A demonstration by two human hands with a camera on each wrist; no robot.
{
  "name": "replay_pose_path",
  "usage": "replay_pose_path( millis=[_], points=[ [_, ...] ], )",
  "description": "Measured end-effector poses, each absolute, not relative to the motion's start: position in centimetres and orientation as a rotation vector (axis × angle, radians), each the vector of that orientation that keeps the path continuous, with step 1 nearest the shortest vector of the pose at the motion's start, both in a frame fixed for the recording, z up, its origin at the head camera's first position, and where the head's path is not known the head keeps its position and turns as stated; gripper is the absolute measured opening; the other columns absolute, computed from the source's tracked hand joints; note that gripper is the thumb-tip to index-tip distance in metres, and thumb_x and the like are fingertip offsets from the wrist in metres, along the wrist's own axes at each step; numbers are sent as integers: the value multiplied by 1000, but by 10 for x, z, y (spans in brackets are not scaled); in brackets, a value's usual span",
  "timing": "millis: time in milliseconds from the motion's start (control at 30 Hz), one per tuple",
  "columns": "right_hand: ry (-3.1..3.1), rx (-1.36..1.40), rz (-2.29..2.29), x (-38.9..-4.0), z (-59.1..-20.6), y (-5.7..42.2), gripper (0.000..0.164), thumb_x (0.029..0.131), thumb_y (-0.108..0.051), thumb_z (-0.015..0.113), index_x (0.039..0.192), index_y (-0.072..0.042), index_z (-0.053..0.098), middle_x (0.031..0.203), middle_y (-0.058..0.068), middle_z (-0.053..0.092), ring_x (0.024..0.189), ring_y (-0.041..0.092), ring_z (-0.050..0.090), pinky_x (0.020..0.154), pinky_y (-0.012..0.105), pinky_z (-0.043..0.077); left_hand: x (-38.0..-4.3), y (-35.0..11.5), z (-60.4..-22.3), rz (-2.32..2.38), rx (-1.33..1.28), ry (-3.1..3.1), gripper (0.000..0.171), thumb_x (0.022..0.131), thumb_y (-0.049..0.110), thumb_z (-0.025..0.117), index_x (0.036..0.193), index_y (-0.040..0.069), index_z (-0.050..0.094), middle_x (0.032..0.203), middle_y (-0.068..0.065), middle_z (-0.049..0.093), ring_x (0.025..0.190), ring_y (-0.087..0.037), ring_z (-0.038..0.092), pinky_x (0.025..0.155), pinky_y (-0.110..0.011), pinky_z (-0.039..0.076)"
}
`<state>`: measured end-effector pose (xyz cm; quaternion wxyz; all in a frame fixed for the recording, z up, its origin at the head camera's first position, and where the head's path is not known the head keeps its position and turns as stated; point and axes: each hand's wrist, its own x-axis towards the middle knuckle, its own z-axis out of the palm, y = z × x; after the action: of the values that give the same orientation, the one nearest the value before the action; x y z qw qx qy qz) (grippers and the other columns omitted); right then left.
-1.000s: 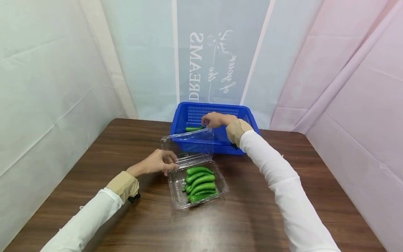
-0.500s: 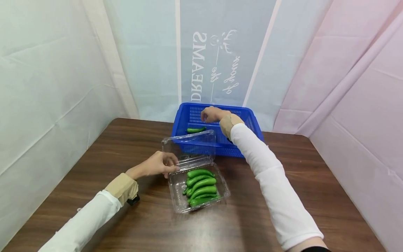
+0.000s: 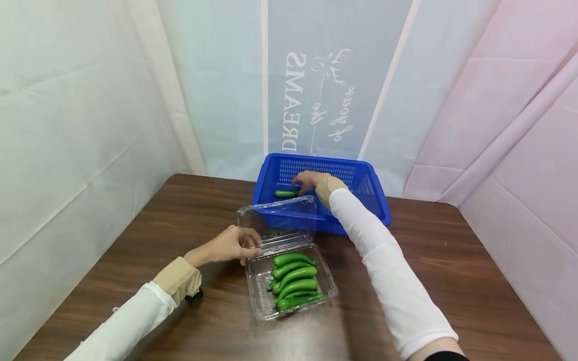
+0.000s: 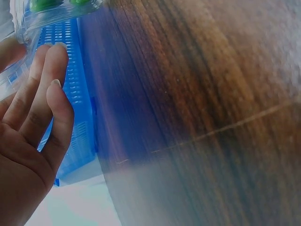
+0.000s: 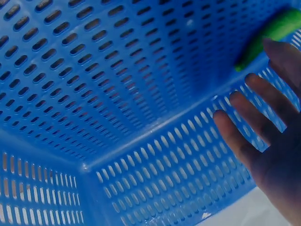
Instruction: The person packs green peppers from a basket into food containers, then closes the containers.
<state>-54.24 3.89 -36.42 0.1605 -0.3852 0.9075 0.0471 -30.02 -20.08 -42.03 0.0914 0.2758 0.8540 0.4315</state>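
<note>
My left hand [image 3: 237, 245] pinches the hinge-side edge of a clear plastic clamshell box [image 3: 254, 296] on the table, thumb on top and the other fingers loose. The box's lid [image 3: 277, 213] stands raised, leaning back before the blue basket. Several green chili peppers [image 3: 295, 273] lie side by side in its base. Inside the blue plastic basket [image 3: 381, 203], a single green chili pepper [image 3: 283, 193] lies at the left. My right hand [image 3: 311, 181] reaches in at this pepper's right end. In the right wrist view its fingers [image 5: 268, 106] are spread, with the pepper [image 5: 268, 40] just beyond them.
The brown wooden table [image 3: 203, 210] carries the box in front and the basket at the back. A printed pale curtain [image 3: 334, 30] hangs close behind the basket. White cloth walls [image 3: 67, 150] flank both sides.
My right hand rose from the basket pepper, then came down at it again. My left hand keeps its place on the box edge. The head view has shifted slightly.
</note>
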Motion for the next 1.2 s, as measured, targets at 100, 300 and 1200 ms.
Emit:
replay_pose_path(
  millis=[100,300,1200],
  points=[
    [2610,-1089,149,-537,-366,43,38,90,-12,72,126,-7,65,123,14,62,111,27,56,96,39,48,-298,-198,-419,1290,829,2533,24,90,24,75,104,5,69,76,4,69,52,-21,65,51,-29,53],
    [2640,-1049,173,-529,-366,49,15,88,-9,71,103,-8,69,105,7,62,92,21,53,81,35,49,-297,-194,-417,1294,843,2522,22,90,23,74,103,7,68,75,4,69,53,-25,65,51,-28,52],
    [2889,-1260,-30,-468,-269,121,21,86,-17,78,98,-3,68,91,11,68,86,28,63,79,44,52,-302,-201,-425,1351,811,2534,27,89,20,76,104,-1,68,75,-4,68,52,-25,65,53,-42,56]
  ],
)
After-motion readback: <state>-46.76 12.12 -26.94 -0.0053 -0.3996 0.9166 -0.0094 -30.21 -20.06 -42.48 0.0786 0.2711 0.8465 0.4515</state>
